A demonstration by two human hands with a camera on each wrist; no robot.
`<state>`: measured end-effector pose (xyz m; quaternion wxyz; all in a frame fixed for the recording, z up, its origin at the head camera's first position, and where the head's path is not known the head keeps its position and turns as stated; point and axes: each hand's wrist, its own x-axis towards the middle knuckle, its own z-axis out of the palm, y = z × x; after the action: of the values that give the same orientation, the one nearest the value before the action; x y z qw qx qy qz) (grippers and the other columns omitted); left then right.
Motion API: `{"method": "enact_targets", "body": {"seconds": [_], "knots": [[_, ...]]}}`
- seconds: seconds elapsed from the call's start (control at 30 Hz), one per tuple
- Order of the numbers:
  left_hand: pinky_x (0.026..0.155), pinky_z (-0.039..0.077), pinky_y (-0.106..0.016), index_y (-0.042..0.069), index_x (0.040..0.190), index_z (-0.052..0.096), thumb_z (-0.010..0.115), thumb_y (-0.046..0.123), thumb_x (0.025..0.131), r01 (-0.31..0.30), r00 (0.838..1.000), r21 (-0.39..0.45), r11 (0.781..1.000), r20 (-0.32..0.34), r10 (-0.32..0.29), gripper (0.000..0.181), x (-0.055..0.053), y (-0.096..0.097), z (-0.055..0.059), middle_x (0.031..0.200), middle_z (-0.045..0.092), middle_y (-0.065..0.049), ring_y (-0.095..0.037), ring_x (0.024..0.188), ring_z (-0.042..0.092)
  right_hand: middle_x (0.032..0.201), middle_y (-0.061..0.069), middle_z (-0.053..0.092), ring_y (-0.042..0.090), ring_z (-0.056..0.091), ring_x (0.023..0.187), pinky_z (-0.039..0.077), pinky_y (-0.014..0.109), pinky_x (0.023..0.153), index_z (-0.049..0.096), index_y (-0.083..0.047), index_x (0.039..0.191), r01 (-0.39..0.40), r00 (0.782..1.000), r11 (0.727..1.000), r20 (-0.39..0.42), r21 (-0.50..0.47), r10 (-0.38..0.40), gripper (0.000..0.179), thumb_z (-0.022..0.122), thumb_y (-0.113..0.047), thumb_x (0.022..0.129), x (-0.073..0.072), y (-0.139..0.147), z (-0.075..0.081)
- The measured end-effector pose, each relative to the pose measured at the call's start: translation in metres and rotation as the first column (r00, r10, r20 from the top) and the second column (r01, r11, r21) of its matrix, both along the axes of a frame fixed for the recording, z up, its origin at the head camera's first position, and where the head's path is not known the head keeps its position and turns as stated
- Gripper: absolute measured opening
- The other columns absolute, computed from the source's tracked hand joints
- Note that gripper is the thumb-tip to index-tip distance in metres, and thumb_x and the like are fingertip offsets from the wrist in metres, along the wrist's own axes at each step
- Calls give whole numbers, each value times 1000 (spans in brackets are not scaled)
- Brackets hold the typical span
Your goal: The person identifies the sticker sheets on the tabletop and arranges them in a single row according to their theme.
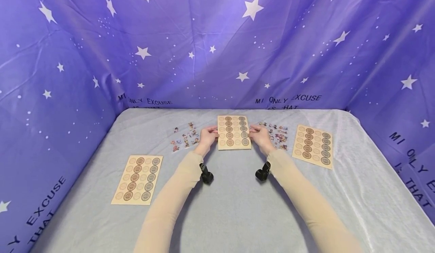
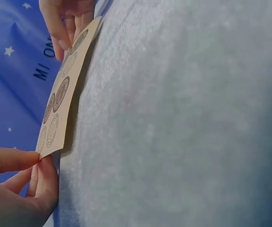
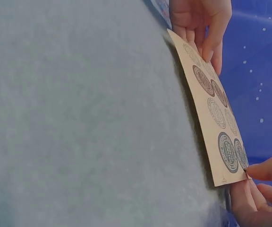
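Note:
A tan sticker sheet with columns of round printed seals is held between both hands at the middle of the table. My left hand pinches its left edge between thumb and fingers. On the opposite edge, my right hand pinches the sheet the same way. In the left wrist view the sheet slants with its near edge above the cloth, a shadow beneath it. The right wrist view shows the thumb of the right hand on top near a corner and fingers underneath.
Clear sheets of small cartoon stickers lie beside each hand, one on the left and one on the right. Matching tan seal sheets lie at the front left and at the right. A purple star curtain surrounds the grey cloth-covered table.

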<state>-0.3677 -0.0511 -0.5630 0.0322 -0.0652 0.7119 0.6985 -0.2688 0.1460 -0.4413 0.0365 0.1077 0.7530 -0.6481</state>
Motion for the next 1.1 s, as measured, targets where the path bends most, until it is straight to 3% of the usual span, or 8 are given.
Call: {"method": "enact_targets", "body": {"seconds": [0.07,0.17,0.33,0.47,0.57,0.7,0.93,1.1], "knots": [[55,52,-28,2,110,60,56,-13,74,11,1000,15,1000,-18,-10,40,4,-1,2,79,62,-7,-16,67,60,118,25,51,23,54,97,49,26,81,39,6,129,29,999,999,14,-20,-28,50,48,9,80,3,-1,2],[56,53,-29,5,108,62,59,-12,73,18,1000,23,1000,0,-18,39,18,-2,21,79,62,-5,-16,67,60,118,24,52,15,56,87,50,24,78,41,6,128,58,998,997,26,-49,-57,49,49,8,80,5,-3,2],[66,53,-33,-1,114,58,56,-12,76,-13,996,-47,999,86,17,40,78,1,103,91,61,-16,-17,69,58,116,21,54,6,56,77,51,19,72,43,4,127,75,997,994,37,-73,-72,48,49,7,80,10,-5,4],[69,51,-35,-8,118,52,52,-13,77,-2,997,-46,999,83,5,41,108,-1,142,97,59,-22,-14,63,53,116,23,53,8,56,78,51,21,74,43,4,127,56,998,993,42,-102,-52,48,48,8,80,18,-7,9],[65,51,-31,-6,116,54,53,-12,77,0,998,-28,1000,56,1,40,115,-5,145,93,61,-19,-13,61,53,115,22,54,8,56,78,51,23,76,44,2,127,59,997,990,55,-128,-52,48,50,8,79,22,-9,11],[55,51,-24,-4,115,55,54,-12,76,-3,999,7,1000,32,2,41,111,-12,132,84,63,-12,-12,62,57,112,20,57,7,58,76,51,22,75,46,1,125,61,998,988,38,-142,-56,48,52,7,78,25,-10,5],[58,52,-26,-1,115,57,55,-10,76,-12,998,-6,1000,62,12,40,117,-19,134,88,64,-12,-13,63,58,99,10,64,9,61,73,52,21,70,49,-1,123,59,998,974,5,-220,-59,47,57,1,77,26,-9,-16],[60,53,-27,-1,114,58,55,-9,75,-11,999,3,1000,47,11,40,125,-25,137,86,63,-11,-10,62,57,93,9,66,9,61,68,53,22,66,50,2,121,51,999,970,-4,-238,-54,45,59,1,77,39,-14,-6]]}}
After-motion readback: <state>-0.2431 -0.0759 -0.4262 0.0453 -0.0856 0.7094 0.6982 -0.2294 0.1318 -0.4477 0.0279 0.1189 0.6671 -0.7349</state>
